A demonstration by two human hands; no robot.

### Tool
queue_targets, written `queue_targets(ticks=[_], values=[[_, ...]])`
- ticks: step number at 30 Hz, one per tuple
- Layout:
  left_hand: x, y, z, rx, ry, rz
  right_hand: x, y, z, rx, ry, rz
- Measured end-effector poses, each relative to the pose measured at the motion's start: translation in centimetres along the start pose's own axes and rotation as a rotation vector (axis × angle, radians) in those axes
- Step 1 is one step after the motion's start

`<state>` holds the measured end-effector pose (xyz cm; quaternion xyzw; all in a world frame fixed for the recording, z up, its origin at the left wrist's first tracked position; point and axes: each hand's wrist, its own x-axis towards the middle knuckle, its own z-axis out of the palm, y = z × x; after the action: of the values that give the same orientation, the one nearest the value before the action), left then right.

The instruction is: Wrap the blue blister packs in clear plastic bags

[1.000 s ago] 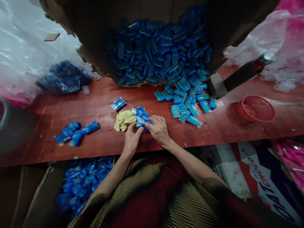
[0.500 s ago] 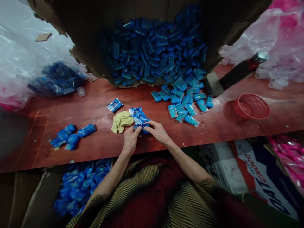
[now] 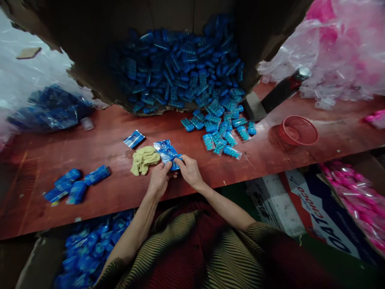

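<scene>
Blue packet (image 3: 175, 165) pinched in your left hand (image 3: 158, 180) and right hand's (image 3: 190, 172) fingers; few packs (image 3: 98, 175) look wrapped; loads of tubs (image 3: 231, 152) bare

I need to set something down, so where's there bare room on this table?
Bare tabletop shows between the blue wrapped packs on the left and the yellow cloth, and between the loose bead-filled containers and the red basket. It's crowded around the left hand and right hand, with the flat blue packets there, and where containers spill from the cardboard box.
</scene>
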<state>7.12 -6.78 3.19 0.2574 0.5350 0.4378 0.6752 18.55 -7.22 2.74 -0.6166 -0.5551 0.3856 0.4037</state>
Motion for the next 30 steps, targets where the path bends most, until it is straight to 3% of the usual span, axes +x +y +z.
queue_targets(ticks=[5, 7, 9, 11, 13, 16, 23, 26, 30], values=[[-0.5, 0.4, -0.7, -0.036, -0.005, -0.047, 0.2, -0.3, -2.1, -0.283, -0.085, -0.142], [-0.6, 0.4, -1.1, -0.092, -0.048, -0.083, 1.2, -0.2, -4.0, -0.479, -0.017, -0.170], [-0.6, 0.4, -1.4, -0.149, -0.100, -0.130, 2.7, 0.0, -6.2, -0.731, 0.125, -0.082], [-0.7, 0.4, -1.6, -0.193, -0.120, -0.179, 4.2, 0.4, -7.7, -0.917, 0.173, 0.042], [-0.8, 0.3, -1.6, -0.212, -0.117, -0.232, 5.2, 0.8, -8.3, -1.006, 0.146, 0.105], [-0.9, 0.2, -1.8, -0.205, -0.114, -0.295, 5.6, 1.2, -7.9, -1.012, 0.023, 0.086], [-1.1, -0.3, -2.0, -0.211, -0.100, -0.322, 6.3, 1.9, -8.8, -0.762, -0.081, 0.011], [-1.1, -0.3, -1.8, -0.218, -0.071, -0.338, 6.5, 1.3, -9.2, -0.312, -0.146, -0.026], [-1.0, -0.3, -1.5, -0.235, -0.028, -0.367, 4.9, -0.2, -8.7, 0.437, -0.259, 0.086]])
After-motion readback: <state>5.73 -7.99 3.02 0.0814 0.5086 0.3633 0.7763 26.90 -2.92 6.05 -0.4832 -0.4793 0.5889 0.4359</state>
